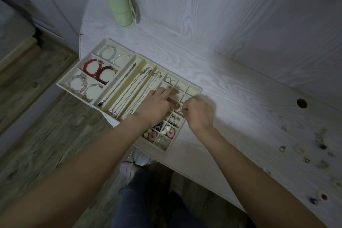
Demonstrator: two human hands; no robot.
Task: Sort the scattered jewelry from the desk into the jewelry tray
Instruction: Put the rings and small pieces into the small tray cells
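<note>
Right hand (199,114) fingers pinch a small ring (179,110) at frame centre, directly above the jewelry tray (194,89) grid; left hand (159,105) rests beside, fingers extended.

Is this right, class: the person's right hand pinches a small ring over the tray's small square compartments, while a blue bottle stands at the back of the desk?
Not quite. The head view shows the bottle is pale green, not blue. The rest holds: the right hand pinches a small ring over the small square compartments of the tray, and the bottle stands at the back of the desk.
</note>
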